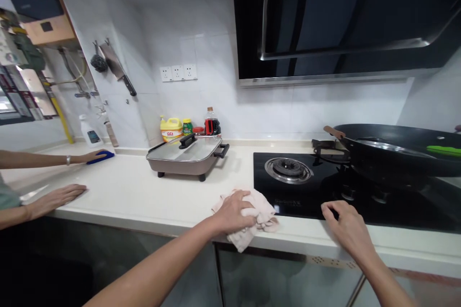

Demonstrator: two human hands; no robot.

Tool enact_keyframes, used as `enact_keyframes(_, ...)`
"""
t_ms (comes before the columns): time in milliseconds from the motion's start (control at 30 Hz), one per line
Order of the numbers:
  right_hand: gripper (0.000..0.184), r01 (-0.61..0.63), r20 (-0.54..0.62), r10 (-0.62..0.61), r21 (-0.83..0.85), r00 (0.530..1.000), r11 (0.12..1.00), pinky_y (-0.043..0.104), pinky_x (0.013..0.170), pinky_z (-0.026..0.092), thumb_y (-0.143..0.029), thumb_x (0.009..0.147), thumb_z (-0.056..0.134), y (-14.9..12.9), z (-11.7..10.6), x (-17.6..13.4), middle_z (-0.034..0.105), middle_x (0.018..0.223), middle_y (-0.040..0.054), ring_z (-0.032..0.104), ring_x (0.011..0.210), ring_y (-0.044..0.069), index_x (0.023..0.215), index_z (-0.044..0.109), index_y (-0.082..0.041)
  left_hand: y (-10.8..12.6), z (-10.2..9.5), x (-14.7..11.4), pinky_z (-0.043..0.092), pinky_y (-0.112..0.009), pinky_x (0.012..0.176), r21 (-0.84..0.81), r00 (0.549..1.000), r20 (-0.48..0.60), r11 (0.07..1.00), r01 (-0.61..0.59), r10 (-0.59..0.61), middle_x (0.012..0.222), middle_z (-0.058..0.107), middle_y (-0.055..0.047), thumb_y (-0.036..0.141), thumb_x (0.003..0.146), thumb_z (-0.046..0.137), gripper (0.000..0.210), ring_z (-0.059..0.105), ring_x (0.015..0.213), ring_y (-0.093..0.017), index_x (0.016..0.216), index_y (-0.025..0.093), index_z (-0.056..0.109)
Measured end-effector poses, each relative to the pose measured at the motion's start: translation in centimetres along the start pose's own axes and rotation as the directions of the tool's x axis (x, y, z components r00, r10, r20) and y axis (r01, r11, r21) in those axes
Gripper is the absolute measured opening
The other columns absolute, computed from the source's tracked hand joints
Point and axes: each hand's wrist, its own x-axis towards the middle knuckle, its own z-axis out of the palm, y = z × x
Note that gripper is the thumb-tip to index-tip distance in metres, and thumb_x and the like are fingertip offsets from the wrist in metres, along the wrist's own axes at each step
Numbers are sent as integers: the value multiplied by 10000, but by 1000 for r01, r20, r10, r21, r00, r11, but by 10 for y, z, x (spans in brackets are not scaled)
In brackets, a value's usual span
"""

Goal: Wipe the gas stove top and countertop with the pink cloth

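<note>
My left hand is closed on a crumpled pale pink cloth. The cloth is pressed on the white countertop beside the stove's left front corner, and part of it hangs over the counter's front edge. At the front edge of the black glass gas stove, my right hand rests with its fingers curled in and nothing visible in them. An uncovered burner lies beyond my hands. Behind the cloth to the left stands a brown electric pan with a glass lid.
A large black wok sits on the right burner. Bottles, including a yellow jug, line the wall. At left, a co-worker's hand holds a blue cloth; their other hand lies on the counter. A cleaver hangs on the wall.
</note>
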Motion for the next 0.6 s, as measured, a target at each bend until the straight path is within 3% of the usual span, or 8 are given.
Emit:
enact_keyframes(100,381,31,16,-30,-32,999,999,478,955,478,-502,948,429,-5,-2,-3,737,1064,70,635,1034,304,876,736,-288,-24,-12,10,390,-444,1234,18,999,-26,999,29,-28,1586,554,-53,348,802,685,393,489,1468,-309,1171,276,802)
enact_keyframes(233,381,72,34,-70,-41,997,997,478,926,491,-511,953,426,-12,-5,-7,739,1055,70,646,1015,303,869,730,-296,-46,-14,42,301,-498,1276,149,992,-95,984,93,-79,1616,521,-88,378,838,653,504,411,1525,-326,1324,269,729)
enact_keyframes(433,338,143,48,-141,-34,989,989,493,937,502,-496,973,446,-19,-9,-15,744,1074,70,671,1001,306,868,713,-317,-54,-14,111,136,-596,1295,191,985,9,967,169,-174,1724,360,-67,759,872,527,758,201,1616,-381,1521,369,564)
enact_keyframes(600,306,177,9,-177,-1,984,984,534,949,513,-569,936,526,7,-1,-21,758,1071,60,696,1013,329,928,737,-348,-72,-14,176,109,-592,1293,173,977,36,964,202,-211,1744,321,-54,943,777,457,939,163,1622,-401,1541,402,531)
